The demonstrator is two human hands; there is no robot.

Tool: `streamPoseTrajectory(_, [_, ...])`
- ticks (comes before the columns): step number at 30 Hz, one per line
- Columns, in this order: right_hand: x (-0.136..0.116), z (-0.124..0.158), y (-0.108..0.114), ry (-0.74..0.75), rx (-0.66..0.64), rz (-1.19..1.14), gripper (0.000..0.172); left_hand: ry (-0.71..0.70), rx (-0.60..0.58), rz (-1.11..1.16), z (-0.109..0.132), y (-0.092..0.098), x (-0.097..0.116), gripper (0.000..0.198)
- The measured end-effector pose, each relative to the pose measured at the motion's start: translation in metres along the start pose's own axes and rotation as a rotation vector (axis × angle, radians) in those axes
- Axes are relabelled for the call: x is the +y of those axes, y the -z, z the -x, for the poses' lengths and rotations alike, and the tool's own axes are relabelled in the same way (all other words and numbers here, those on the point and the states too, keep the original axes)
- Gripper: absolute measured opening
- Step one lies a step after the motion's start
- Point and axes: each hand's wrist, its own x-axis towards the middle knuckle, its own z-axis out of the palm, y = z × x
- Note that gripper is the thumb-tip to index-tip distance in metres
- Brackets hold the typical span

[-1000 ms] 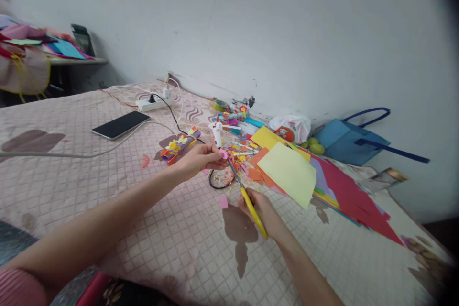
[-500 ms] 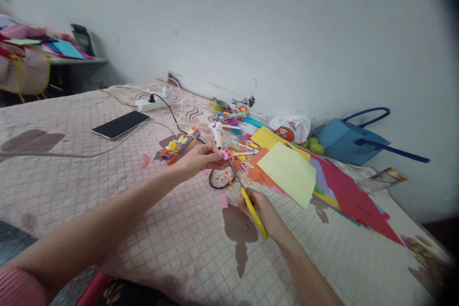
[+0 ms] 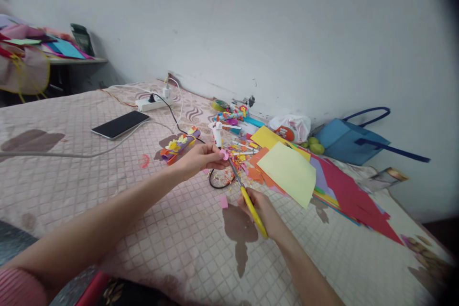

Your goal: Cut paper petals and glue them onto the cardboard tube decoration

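Between the thumb and fingers of my left hand (image 3: 206,158) is a small pink paper piece (image 3: 224,154). My right hand (image 3: 263,213) is closed round the yellow handles of a pair of scissors (image 3: 250,206). Their metal blades point up and left, with the tips at the pink piece's edge. A white glue gun (image 3: 217,133) stands just behind my left hand. Left of it lies a purple roll with yellow paper flowers (image 3: 180,145). Below the blades, a small pink paper rectangle (image 3: 224,202) rests on the patterned tablecloth (image 3: 172,244).
Coloured sheets, a pale yellow one (image 3: 289,172) on top, spread to the right, near a blue bag (image 3: 353,141). Small paper scraps (image 3: 238,160) litter the middle. A tablet-like black-screened device (image 3: 121,125), cables and a power strip (image 3: 153,103) lie back left.
Almost nothing differs. Both hands, the scissors and the pink paper piece stay in practically the same places.
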Motion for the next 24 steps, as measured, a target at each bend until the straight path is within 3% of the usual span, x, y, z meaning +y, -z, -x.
streamPoseTrajectory(24, [-0.0004,-0.0002,-0.0034,0.008,0.042,0.029,0.017,0.004,0.003,0.025,-0.0001,-0.0019,0.0006,0.018])
